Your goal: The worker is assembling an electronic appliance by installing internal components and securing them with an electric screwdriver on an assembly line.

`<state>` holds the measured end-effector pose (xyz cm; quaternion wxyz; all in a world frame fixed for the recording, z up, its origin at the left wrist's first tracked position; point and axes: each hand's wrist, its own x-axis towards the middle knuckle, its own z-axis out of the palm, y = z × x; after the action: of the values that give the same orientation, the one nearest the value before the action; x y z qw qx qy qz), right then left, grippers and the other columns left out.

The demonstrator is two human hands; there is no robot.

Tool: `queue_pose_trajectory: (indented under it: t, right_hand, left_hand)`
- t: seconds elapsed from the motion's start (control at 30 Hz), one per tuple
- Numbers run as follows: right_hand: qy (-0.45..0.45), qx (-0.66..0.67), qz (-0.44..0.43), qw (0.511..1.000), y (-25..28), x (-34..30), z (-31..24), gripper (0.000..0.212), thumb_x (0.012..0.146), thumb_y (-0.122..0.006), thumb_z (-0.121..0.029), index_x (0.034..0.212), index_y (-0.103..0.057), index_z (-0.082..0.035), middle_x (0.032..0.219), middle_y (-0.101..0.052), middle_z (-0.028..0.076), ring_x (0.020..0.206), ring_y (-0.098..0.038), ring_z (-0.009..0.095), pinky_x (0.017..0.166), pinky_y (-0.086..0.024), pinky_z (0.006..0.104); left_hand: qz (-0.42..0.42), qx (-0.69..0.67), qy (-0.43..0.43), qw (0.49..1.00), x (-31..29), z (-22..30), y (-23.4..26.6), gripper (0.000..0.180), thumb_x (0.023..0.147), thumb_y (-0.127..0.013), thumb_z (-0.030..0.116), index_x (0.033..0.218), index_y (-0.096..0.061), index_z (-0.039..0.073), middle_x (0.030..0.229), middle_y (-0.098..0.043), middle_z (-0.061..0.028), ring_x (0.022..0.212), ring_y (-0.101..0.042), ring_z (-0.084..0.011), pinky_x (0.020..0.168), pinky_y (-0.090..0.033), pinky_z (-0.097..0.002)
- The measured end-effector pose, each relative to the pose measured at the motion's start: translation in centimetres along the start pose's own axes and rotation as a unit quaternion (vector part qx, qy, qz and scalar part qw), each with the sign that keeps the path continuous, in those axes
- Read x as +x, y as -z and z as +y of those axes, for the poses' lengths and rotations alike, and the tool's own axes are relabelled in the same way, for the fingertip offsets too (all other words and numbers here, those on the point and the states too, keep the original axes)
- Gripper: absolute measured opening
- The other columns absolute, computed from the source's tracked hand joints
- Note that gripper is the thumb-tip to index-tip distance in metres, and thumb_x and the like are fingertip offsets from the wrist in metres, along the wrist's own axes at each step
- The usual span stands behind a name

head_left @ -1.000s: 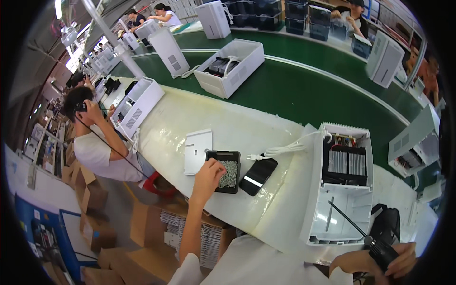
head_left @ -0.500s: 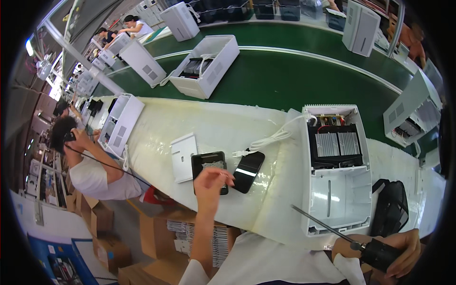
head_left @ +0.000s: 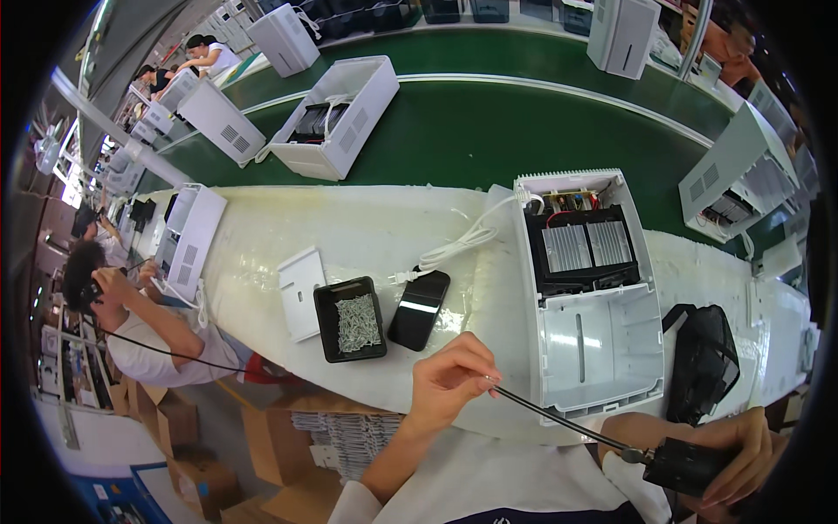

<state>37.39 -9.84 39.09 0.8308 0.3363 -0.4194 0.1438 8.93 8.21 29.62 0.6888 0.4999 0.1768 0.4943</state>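
My left hand [head_left: 449, 380] pinches a small screw between thumb and fingertips, right at the tip of a long metal bit; the fingers mostly hide the screw. The bit belongs to a black electric screwdriver [head_left: 685, 465], gripped by my right hand [head_left: 742, 458] at the lower right and tilted up to the left. Just beyond the bit stands an open white appliance housing [head_left: 602, 358], with a black module with silver fins [head_left: 589, 246] in its far half. A black box [head_left: 327, 339] of loose screws [head_left: 356, 323] sits left of my left hand.
A black phone [head_left: 419, 313], a white plug cable [head_left: 458, 247] and a white plate [head_left: 299, 288] lie on the bench. Right of the housing is a black mesh part [head_left: 705, 362]. A green conveyor [head_left: 489, 131] carries more housings. A co-worker [head_left: 157, 332] works at left.
My left hand has moved from over the screw box to the right, meeting the screwdriver bit's tip. The screwdriver stays in my right hand. The whole view has shifted a little.
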Motion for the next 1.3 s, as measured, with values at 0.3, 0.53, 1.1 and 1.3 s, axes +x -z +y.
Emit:
queue_pose_trajectory:
  t: [0.3,0.53,1.1,1.3]
  right_hand:
    - [-0.031,0.033,-0.002,0.999,0.8,0.8,5.0,0.029,0.089,-0.054,-0.013,0.061,-0.057,-0.014,0.054,-0.059,0.001,0.035,-0.055,0.01,0.03,-0.041,0.014]
    - [-0.009,0.046,0.006,0.999,1.3,1.0,3.0,0.03,0.09,-0.055,-0.013,0.061,-0.059,-0.012,0.054,-0.06,0.003,0.034,-0.056,0.013,0.029,-0.043,0.0178]
    - [-0.159,-0.092,-0.092,0.979,0.3,2.6,8.2,0.029,0.093,-0.056,-0.014,0.066,-0.061,-0.003,0.056,-0.061,0.005,0.035,-0.056,0.014,0.031,-0.045,0.0188]
    - [-0.239,-0.147,-0.169,0.945,0.6,1.7,7.4,0.026,0.095,-0.056,-0.019,0.079,-0.065,0.0,0.068,-0.067,0.004,0.044,-0.062,0.013,0.042,-0.049,0.0143]
  left_hand:
    - [-0.033,-0.022,-0.007,0.999,-0.3,0.3,0.8,0.019,0.087,-0.075,0.012,0.087,-0.066,-0.004,0.087,-0.057,-0.0123,0.069,-0.061,-0.0179,0.056,-0.054,-0.0266]
    - [-0.027,0.002,-0.027,0.999,-0.9,0.7,0.9,0.018,0.086,-0.074,0.01,0.085,-0.066,-0.006,0.087,-0.057,-0.0129,0.069,-0.061,-0.0189,0.056,-0.053,-0.0274]
    - [-0.208,0.265,-0.16,0.928,1.9,2.1,-2.0,0.021,0.073,-0.081,0.013,0.093,-0.079,0.007,0.085,-0.062,-0.0041,0.075,-0.056,-0.017,0.062,-0.041,-0.0292]
    - [-0.142,0.261,-0.074,0.952,0.6,0.5,-2.2,0.022,0.071,-0.082,0.006,0.092,-0.079,0.007,0.081,-0.057,-0.0029,0.069,-0.05,-0.0145,0.057,-0.037,-0.0271]
